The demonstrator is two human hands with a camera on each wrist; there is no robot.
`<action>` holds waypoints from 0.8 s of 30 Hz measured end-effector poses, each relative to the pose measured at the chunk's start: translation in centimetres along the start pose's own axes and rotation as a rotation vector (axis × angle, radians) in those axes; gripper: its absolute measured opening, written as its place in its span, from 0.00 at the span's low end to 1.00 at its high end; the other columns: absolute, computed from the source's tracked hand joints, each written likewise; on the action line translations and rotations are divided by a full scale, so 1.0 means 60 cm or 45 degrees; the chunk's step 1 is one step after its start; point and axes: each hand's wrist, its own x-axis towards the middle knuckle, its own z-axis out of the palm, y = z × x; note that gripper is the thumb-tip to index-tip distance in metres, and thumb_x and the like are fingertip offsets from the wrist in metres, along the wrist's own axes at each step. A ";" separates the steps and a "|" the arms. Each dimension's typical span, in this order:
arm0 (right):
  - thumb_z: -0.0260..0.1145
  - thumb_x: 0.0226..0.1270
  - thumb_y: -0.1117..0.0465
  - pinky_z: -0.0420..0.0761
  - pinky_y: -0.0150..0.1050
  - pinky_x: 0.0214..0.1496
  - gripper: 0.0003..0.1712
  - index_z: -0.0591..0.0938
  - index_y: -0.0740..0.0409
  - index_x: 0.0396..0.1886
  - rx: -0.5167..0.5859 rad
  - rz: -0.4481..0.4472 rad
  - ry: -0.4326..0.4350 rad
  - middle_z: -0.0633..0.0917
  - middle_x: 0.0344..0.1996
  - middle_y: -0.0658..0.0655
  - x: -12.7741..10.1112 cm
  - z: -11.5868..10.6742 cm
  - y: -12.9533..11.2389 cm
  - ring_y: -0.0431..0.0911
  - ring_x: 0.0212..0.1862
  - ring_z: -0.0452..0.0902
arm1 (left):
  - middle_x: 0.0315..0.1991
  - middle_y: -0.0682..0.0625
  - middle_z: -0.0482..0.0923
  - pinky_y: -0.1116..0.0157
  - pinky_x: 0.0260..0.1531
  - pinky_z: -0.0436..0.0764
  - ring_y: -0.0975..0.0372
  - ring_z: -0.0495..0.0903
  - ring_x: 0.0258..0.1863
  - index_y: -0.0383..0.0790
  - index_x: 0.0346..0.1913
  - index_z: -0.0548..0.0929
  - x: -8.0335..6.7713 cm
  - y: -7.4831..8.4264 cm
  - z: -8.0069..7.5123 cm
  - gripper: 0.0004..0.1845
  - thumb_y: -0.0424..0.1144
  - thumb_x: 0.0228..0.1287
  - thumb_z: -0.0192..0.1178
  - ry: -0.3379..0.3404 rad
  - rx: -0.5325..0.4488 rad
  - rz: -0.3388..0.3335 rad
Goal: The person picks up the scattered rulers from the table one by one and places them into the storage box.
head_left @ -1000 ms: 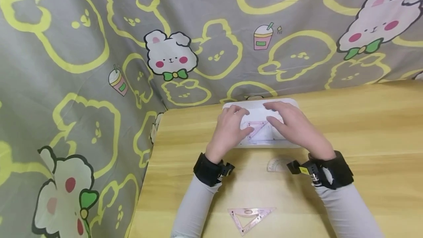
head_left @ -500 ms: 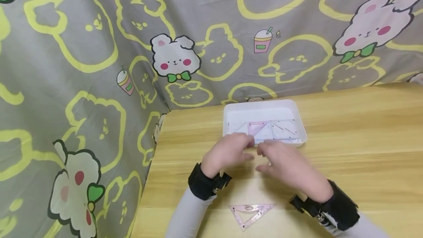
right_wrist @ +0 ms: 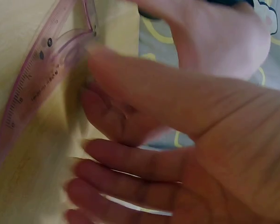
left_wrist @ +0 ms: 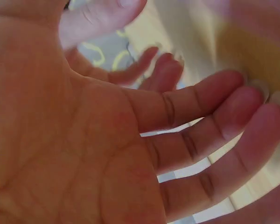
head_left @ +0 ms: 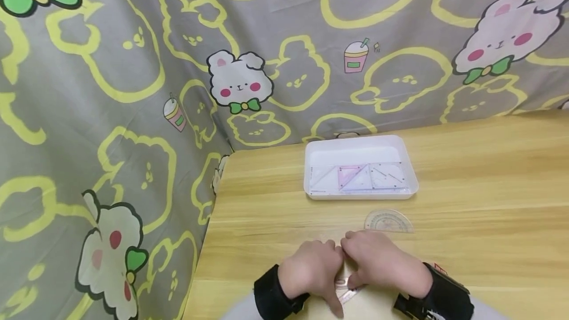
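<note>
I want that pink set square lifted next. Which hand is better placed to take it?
Probably the right hand: its thumb lies at the pink set square, fingers open; the left hand merely rests over it.

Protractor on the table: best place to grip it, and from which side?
The protractor lies flat on the table, in front of the tray, apart from both hands. Probably come from above: press on the curved edge to tip it, or slide it off the table edge, then pinch the thin rim with the fingers.

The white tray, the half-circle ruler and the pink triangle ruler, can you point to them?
white tray (head_left: 355, 142), head view, bare far rim.
half-circle ruler (head_left: 388, 222), head view, middle of its clear face.
pink triangle ruler (right_wrist: 35, 88), right wrist view, its marked long edge.
</note>
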 end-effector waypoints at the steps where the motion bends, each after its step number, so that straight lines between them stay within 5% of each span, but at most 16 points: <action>1: 0.87 0.33 0.49 0.70 0.36 0.30 0.28 0.77 0.48 0.27 -0.013 -0.005 -0.013 0.70 0.25 0.41 -0.003 0.001 0.001 0.38 0.27 0.64 | 0.37 0.60 0.75 0.67 0.30 0.76 0.66 0.75 0.32 0.50 0.57 0.80 -0.001 0.008 0.005 0.53 0.78 0.25 0.80 0.015 0.040 0.001; 5: 0.89 0.27 0.49 0.70 0.36 0.30 0.30 0.75 0.46 0.25 -0.045 -0.008 -0.072 0.70 0.24 0.40 -0.009 0.002 0.007 0.37 0.27 0.65 | 0.38 0.60 0.73 0.67 0.29 0.76 0.65 0.74 0.32 0.53 0.57 0.79 -0.001 0.038 0.017 0.53 0.78 0.26 0.80 0.058 0.144 -0.013; 9: 0.90 0.26 0.52 0.72 0.36 0.29 0.29 0.76 0.45 0.23 -0.019 0.010 -0.126 0.72 0.23 0.39 -0.006 0.002 0.011 0.37 0.27 0.66 | 0.38 0.59 0.74 0.68 0.28 0.76 0.66 0.72 0.32 0.55 0.52 0.81 0.003 0.042 0.022 0.41 0.70 0.34 0.83 0.086 0.127 0.036; 16: 0.88 0.31 0.56 0.73 0.36 0.29 0.23 0.78 0.45 0.21 0.211 0.121 -0.250 0.76 0.21 0.40 0.009 -0.009 0.028 0.37 0.26 0.69 | 0.46 0.58 0.75 0.73 0.35 0.76 0.69 0.73 0.39 0.51 0.60 0.79 0.005 0.015 0.018 0.37 0.54 0.47 0.84 0.128 -0.006 0.288; 24: 0.86 0.41 0.59 0.73 0.33 0.32 0.18 0.82 0.46 0.24 0.384 0.062 -0.329 0.78 0.23 0.39 0.000 -0.032 0.061 0.34 0.27 0.71 | 0.25 0.61 0.66 0.78 0.27 0.66 0.71 0.68 0.24 0.48 0.41 0.71 0.019 -0.012 0.013 0.21 0.36 0.59 0.77 -0.003 -0.364 0.522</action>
